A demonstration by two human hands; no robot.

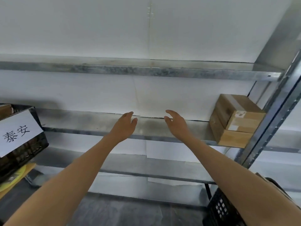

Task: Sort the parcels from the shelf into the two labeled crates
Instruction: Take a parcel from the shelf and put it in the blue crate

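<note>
Both your arms reach toward the middle shelf (91, 121). Your left hand (125, 126) and right hand (176, 123) are above it, fingers relaxed and apart, holding nothing. Two cardboard parcels (241, 111) lie stacked at the right end of this shelf, well apart from your hands. A black crate (24, 152) with a paper label (17, 131) is at the left, and a second crate (223, 207) is low at the right.

Counts: 2 hands: left hand (125, 126), right hand (176, 123). 2 cardboard parcels, stacked: top box (244, 118), bottom box (234, 139). 2 black crates: left crate (24, 154), right crate (221, 209). 1 label (17, 132). Yellow mailers (14, 176): number unclear. Shelf (146, 71): at least 3 levels.
</note>
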